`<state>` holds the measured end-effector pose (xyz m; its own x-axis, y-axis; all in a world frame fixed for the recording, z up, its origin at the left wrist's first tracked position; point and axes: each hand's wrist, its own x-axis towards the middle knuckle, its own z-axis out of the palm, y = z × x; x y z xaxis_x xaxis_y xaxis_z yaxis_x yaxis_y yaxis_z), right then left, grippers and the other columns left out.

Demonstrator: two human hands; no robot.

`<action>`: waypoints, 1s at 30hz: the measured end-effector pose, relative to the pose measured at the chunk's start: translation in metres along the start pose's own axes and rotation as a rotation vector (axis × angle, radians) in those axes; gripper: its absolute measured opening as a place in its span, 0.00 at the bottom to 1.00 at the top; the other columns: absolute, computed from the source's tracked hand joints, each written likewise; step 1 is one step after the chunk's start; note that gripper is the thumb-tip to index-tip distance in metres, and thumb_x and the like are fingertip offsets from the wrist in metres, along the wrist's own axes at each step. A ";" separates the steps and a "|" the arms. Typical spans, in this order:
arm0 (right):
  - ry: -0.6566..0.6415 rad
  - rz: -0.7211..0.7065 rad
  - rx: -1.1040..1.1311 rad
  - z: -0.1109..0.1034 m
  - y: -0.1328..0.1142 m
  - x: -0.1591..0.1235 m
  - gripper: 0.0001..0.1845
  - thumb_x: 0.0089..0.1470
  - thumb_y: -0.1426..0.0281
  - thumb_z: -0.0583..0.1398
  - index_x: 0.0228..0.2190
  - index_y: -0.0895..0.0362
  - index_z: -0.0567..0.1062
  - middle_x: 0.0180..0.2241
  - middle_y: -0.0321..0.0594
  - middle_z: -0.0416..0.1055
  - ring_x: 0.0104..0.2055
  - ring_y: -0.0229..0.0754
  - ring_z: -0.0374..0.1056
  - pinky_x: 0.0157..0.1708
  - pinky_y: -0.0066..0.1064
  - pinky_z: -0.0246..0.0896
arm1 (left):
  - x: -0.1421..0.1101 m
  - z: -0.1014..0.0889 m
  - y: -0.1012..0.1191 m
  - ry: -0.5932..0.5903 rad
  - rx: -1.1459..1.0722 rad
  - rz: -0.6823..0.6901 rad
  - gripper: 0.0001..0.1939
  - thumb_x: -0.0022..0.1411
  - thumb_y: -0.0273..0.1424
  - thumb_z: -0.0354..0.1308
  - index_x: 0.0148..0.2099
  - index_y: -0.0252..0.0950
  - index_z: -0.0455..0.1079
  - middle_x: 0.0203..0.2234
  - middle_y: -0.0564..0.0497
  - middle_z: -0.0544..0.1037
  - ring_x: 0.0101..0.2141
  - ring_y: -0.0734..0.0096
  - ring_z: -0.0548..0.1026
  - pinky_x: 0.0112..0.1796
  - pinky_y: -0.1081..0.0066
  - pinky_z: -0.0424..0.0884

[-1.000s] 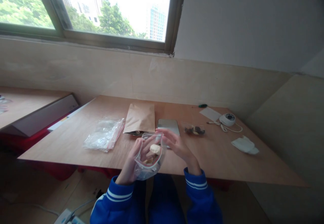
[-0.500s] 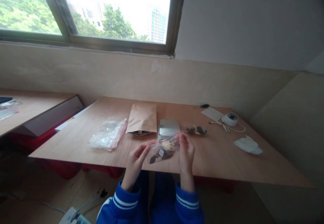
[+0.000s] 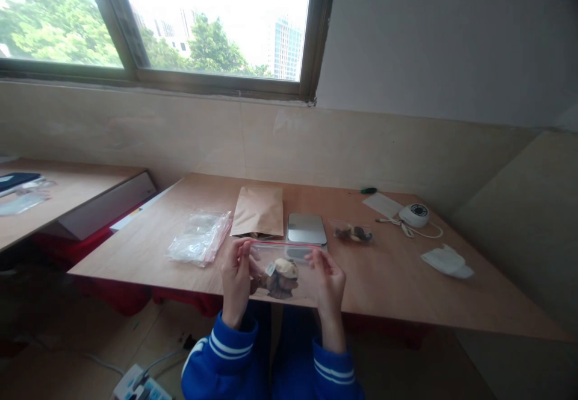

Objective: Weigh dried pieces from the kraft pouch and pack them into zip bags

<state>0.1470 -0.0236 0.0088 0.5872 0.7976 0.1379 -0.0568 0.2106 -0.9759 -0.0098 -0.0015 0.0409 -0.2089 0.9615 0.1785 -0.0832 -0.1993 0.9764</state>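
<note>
Between my hands a clear zip-lock bag point(image 3: 304, 279) is stretched flat, its red zip line along the top. Inside lie dried brown and cream pieces and a small white packet; I cannot tell exactly what the pieces are. My left hand point(image 3: 237, 279) pinches the bag's upper left corner. My right hand point(image 3: 329, 272) pinches the upper right corner. Just beyond the bag, a flat scale with a silver plate point(image 3: 307, 229) lies on the table. A brown kraft paper pouch point(image 3: 258, 210) lies left of the scale, its mouth towards me.
A stack of clear bags point(image 3: 198, 237) lies on the table point(image 3: 383, 285) at left. Right of the scale is another filled bag point(image 3: 352, 232). Farther right are a white dome camera point(image 3: 413, 215) with its cable, a white paper point(image 3: 383, 205), a green-handled screwdriver point(image 3: 369, 190) and a crumpled white tissue point(image 3: 447, 261).
The bag's mouth was wide open with my fingers at it; now its top edge is drawn straight and flat. Both hands have moved to its upper corners.
</note>
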 end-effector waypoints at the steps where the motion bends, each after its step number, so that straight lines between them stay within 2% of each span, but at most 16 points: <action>1: 0.019 0.014 0.018 0.000 -0.001 0.000 0.20 0.48 0.53 0.62 0.30 0.58 0.78 0.25 0.41 0.75 0.26 0.41 0.68 0.30 0.32 0.64 | -0.001 -0.001 -0.002 -0.017 -0.012 -0.003 0.15 0.61 0.45 0.53 0.38 0.37 0.67 0.19 0.58 0.71 0.14 0.79 0.69 0.16 0.79 0.65; 6: 0.083 0.062 0.028 0.000 0.000 -0.001 0.23 0.48 0.52 0.62 0.34 0.59 0.77 0.25 0.41 0.76 0.22 0.40 0.68 0.22 0.29 0.63 | -0.010 -0.004 -0.013 -0.108 -0.113 -0.087 0.17 0.59 0.45 0.55 0.36 0.35 0.67 0.23 0.55 0.74 0.18 0.74 0.73 0.21 0.75 0.71; 10: 0.103 0.041 -0.044 -0.001 0.005 -0.001 0.27 0.47 0.49 0.61 0.35 0.61 0.78 0.26 0.43 0.77 0.24 0.43 0.70 0.23 0.31 0.65 | -0.013 -0.007 -0.018 -0.089 -0.126 -0.108 0.15 0.57 0.43 0.58 0.36 0.35 0.69 0.28 0.52 0.76 0.23 0.72 0.76 0.26 0.72 0.74; 14: 0.021 0.047 -0.074 -0.006 0.008 -0.001 0.29 0.47 0.48 0.60 0.38 0.60 0.78 0.31 0.46 0.79 0.26 0.45 0.73 0.26 0.34 0.69 | -0.012 -0.010 -0.019 -0.052 -0.134 -0.119 0.15 0.57 0.42 0.59 0.36 0.35 0.68 0.30 0.51 0.77 0.22 0.71 0.76 0.25 0.71 0.75; 18: -0.112 0.012 -0.092 -0.013 0.003 0.000 0.27 0.49 0.49 0.59 0.38 0.58 0.78 0.34 0.46 0.79 0.28 0.46 0.74 0.28 0.35 0.72 | -0.011 -0.013 -0.018 -0.067 -0.172 -0.125 0.14 0.57 0.42 0.59 0.36 0.36 0.67 0.29 0.52 0.77 0.21 0.72 0.76 0.24 0.72 0.74; 22: -0.192 0.005 -0.073 -0.016 -0.004 -0.003 0.24 0.51 0.50 0.58 0.36 0.57 0.78 0.32 0.45 0.79 0.26 0.45 0.74 0.24 0.33 0.72 | -0.011 -0.019 -0.020 -0.070 -0.192 -0.146 0.13 0.57 0.41 0.59 0.37 0.36 0.67 0.28 0.53 0.77 0.21 0.72 0.77 0.22 0.74 0.73; 30: -0.115 -0.074 -0.066 -0.011 -0.011 -0.005 0.18 0.53 0.54 0.58 0.32 0.57 0.73 0.29 0.42 0.77 0.20 0.37 0.70 0.17 0.25 0.66 | -0.010 -0.019 -0.017 -0.143 -0.190 -0.180 0.13 0.57 0.40 0.59 0.35 0.36 0.64 0.25 0.54 0.77 0.18 0.74 0.75 0.21 0.75 0.72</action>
<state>0.1532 -0.0359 0.0168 0.4910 0.8416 0.2249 0.0384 0.2370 -0.9707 -0.0249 -0.0114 0.0200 -0.0361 0.9988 0.0330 -0.2906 -0.0420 0.9559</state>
